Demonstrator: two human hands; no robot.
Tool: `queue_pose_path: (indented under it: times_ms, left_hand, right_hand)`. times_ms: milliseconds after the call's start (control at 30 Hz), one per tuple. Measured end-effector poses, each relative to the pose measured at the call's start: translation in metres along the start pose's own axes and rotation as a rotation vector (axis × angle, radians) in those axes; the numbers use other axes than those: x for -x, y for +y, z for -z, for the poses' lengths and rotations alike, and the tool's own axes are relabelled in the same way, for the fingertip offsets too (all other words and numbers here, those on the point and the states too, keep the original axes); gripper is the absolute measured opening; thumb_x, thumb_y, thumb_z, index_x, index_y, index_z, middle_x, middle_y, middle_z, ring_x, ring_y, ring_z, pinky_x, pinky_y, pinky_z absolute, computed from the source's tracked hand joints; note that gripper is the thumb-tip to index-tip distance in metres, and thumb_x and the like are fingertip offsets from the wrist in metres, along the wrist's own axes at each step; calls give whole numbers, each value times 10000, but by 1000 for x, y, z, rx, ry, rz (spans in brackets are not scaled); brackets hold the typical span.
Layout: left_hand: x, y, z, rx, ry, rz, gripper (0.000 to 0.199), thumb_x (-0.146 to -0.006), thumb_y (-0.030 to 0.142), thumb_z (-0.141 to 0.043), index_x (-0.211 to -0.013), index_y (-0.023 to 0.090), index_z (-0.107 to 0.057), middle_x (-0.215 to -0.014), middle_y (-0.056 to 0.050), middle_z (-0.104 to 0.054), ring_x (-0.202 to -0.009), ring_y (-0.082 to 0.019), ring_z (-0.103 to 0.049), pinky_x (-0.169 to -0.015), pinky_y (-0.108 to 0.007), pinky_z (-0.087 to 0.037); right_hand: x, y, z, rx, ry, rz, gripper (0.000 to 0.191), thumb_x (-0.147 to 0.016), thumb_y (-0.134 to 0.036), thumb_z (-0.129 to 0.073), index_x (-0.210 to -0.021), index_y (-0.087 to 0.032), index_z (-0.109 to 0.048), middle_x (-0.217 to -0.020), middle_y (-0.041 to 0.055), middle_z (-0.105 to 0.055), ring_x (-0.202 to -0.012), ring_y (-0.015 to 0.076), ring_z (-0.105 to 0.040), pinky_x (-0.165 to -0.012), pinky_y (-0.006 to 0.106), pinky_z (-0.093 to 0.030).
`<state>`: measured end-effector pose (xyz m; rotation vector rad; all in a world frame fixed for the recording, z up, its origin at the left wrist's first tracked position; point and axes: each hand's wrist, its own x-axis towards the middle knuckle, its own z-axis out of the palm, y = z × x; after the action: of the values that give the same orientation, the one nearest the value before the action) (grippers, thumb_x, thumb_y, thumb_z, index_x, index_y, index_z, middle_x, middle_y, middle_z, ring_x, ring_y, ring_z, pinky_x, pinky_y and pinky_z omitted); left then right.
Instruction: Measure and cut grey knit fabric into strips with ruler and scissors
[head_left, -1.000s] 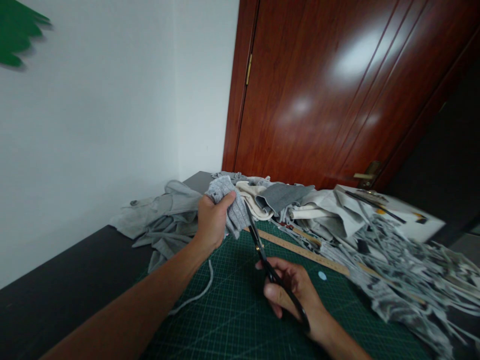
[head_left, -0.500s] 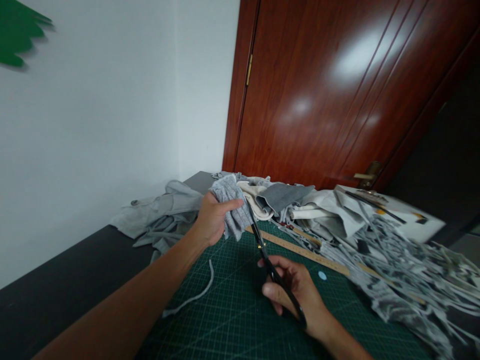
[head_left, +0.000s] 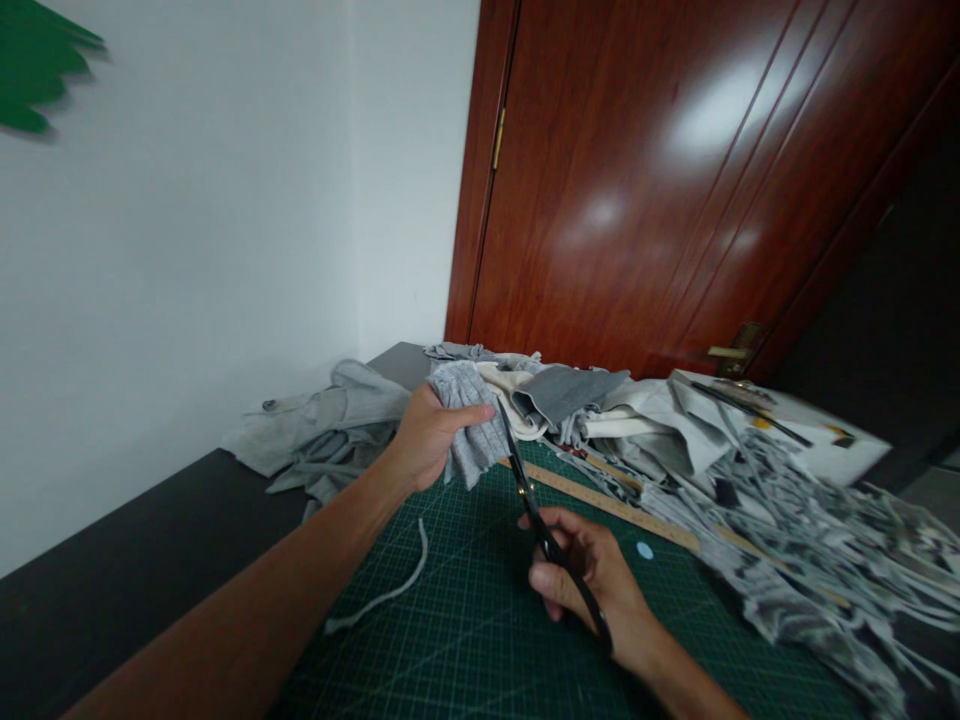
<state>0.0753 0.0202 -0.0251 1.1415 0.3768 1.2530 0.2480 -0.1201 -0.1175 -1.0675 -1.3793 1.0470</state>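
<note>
A bunched piece of grey ribbed fabric is pinched in my left hand, with the thumb lying across its front above the mat. My right hand is closed around the handles of black scissors. The blades point up and away, along the right edge of the grey fabric. Whether the blades are apart is hard to tell. Below them lies a green cutting mat, with a thin grey strip of fabric curved on its left part.
A wooden ruler lies across the mat, with a pale blue disc nearby. Grey fabric is heaped at the left, and cut strips pile up at the right. A door stands behind.
The grey fabric and my left hand have shifted slightly right and down. My right hand and the scissors have moved slightly to the right with them.
</note>
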Motion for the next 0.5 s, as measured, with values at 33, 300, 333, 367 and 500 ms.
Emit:
queue_pose_path:
  times_ms: [33,300,333,367,500]
  left_hand:
    - [0,0,0,-6,-5,1,397,-546,106,-930,-903,93,-757,-816,-71,-786,-665,-205,-735,-662,-334,-632]
    - [-2,-1,3,-54,5,-10,415,-546,91,-904,-925,98,-734,-825,-64,-774,-692,-224,-737,-681,-368,-636]
    - [-3,-1,4,-58,6,-12,414,-547,92,-899,-925,105,-728,-821,-58,-770,-687,-223,-735,-686,-376,-635]
    - [-3,-1,4,-62,6,-11,408,-548,93,-895,-918,110,-723,-815,-54,-766,-678,-222,-731,-687,-384,-633]
    - [-4,-2,6,-66,1,5,377,-558,107,-886,-893,119,-713,-800,-50,-756,-661,-223,-726,-672,-389,-621]
  right_hand:
    - [0,1,0,3,3,-3,565,-772,-565,-876,-1116,-169,-664,-648,-62,-554,-430,67,-454,-406,183,-367]
    - [-2,-1,-1,2,31,-54,592,-704,-548,-925,-1082,-170,-671,-652,-68,-547,-440,66,-449,-406,182,-384]
    - [-2,-1,-1,9,30,-54,591,-712,-560,-916,-1080,-168,-669,-648,-69,-544,-433,64,-445,-402,182,-377]
    - [-1,-1,-1,16,29,-54,595,-720,-573,-907,-1081,-166,-666,-645,-70,-539,-428,63,-441,-399,182,-371]
    - [-1,-1,-1,26,33,-56,628,-720,-608,-895,-1094,-162,-659,-641,-80,-513,-432,62,-428,-400,183,-366]
